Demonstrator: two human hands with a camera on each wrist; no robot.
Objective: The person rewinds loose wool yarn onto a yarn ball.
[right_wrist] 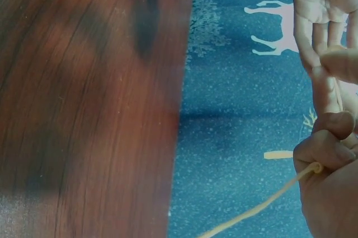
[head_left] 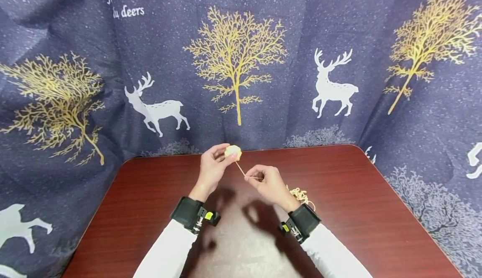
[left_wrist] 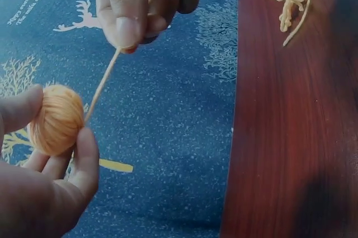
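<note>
My left hand (head_left: 214, 167) grips a small ball of pale yellow yarn (head_left: 233, 152) between thumb and fingers, above the far edge of the table. In the left wrist view the yarn ball (left_wrist: 56, 119) sits in the left hand (left_wrist: 47, 165). A taut yarn strand (head_left: 240, 169) runs from the ball to my right hand (head_left: 266, 181), which pinches it. The right hand (left_wrist: 140, 3) shows the pinch close up, as does the right hand (right_wrist: 330, 187) in its own wrist view with the strand (right_wrist: 263, 207). A loose tangle of yarn (head_left: 300, 194) lies on the table behind the right wrist.
The dark red wooden table (head_left: 339, 211) fills the lower view. A blue curtain (head_left: 241, 68) printed with gold trees and white deer hangs behind and at both sides. Black wrist bands (head_left: 187, 213) with cameras sit on both arms.
</note>
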